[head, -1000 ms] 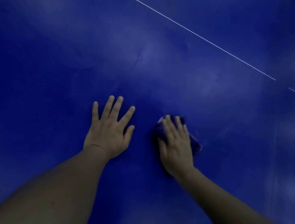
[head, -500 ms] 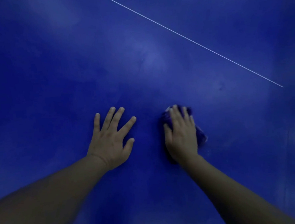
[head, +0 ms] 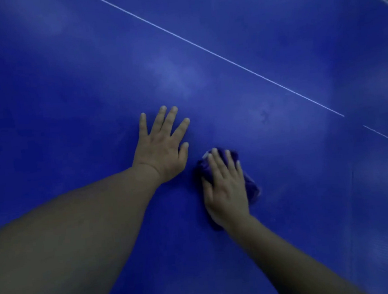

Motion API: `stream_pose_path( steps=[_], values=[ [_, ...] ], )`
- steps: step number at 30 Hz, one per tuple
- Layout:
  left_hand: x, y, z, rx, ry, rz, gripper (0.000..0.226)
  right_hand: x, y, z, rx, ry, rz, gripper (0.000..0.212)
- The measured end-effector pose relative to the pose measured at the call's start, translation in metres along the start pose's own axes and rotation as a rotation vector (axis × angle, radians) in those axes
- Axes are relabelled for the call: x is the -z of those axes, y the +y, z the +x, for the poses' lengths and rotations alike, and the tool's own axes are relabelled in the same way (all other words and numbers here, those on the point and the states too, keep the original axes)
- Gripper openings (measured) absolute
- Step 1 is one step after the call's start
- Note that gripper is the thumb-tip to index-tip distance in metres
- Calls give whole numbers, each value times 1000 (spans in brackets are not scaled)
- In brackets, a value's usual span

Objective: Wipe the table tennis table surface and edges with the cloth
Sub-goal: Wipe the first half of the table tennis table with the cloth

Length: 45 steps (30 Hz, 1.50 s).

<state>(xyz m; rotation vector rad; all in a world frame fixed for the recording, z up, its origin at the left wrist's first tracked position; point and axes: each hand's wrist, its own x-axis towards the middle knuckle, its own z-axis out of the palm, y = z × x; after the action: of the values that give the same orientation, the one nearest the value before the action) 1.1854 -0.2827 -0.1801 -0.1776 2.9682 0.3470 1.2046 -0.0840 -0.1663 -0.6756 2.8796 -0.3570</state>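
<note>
The wiping of the open surface looks to be the step in hand. The right hand (head: 226, 188) lies flat with straight fingers pressing a bunched purple cloth (head: 250, 184) onto the blue table (head: 66, 87), just beside the left hand (head: 161, 149), which rests spread wide and holds nothing. A white line (head: 227, 60) crosses farther out. Next, the cloth likely needs steady pressure and a sweep toward that line, then the edges; 1 may show top right, but it is too dim to tell. No containers are visible.
</note>
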Motion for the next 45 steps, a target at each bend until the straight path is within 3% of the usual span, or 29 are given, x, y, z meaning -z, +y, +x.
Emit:
stream_pose_path(
  steps=[5,11,16,20,24,29,35,39,45],
  values=[
    [-8,3,24,-1,-22,32,63,13,23,71,238,-80,-24,59],
    [-7,3,23,-3,-18,38,68,26,66,101,-162,27,-17,54],
    [-7,2,23,0,0,44,67,16,34,65,36,-3,-15,61],
    [-7,2,24,-7,-11,65,67,20,34,123,132,-47,-26,61],
    [-7,2,24,-5,0,51,65,34,67,168,30,-31,-36,54],
    [-7,2,24,-15,11,40,64,37,75,135,-221,49,-24,60],
    [-7,2,23,-50,23,89,65,24,34,174,17,-2,-29,58],
    [-7,1,23,-65,22,83,68,40,72,229,-119,34,-58,52],
    [-8,-2,24,-115,19,66,69,37,92,190,-427,176,9,53]
  ],
)
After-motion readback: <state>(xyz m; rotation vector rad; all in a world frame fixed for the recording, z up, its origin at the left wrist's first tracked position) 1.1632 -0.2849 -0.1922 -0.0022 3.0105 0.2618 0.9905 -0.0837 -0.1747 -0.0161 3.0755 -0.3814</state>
